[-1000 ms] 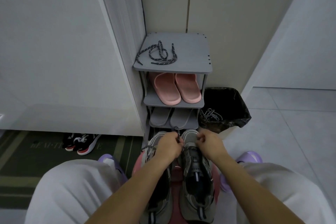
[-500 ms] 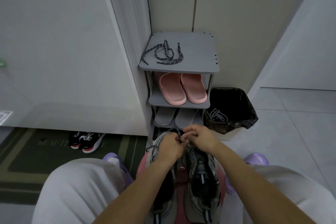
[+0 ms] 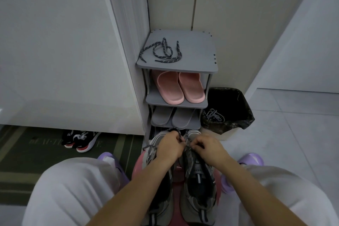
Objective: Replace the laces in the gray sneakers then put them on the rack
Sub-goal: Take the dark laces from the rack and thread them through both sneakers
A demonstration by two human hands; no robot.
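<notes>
Left hand point(image 3: 169, 147): fingers curled round a loop of the speckled lace point(image 3: 175, 130).
Right hand point(image 3: 206, 147): pinches the same lace.
Gray sneakers point(image 3: 199, 187): side by side on the pink stool point(image 3: 136, 169), just before the rack point(image 3: 200, 51).
Spare lace point(image 3: 163, 53): on the rack's top.

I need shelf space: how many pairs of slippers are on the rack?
2: pink slippers on the second shelf, gray slippers on the shelf below. The bottom of the rack is hidden, so more may sit there.

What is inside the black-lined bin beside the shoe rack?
A tangle of gray laces lies in the bin; whatever lies beneath them is covered and too dark to tell.
</notes>
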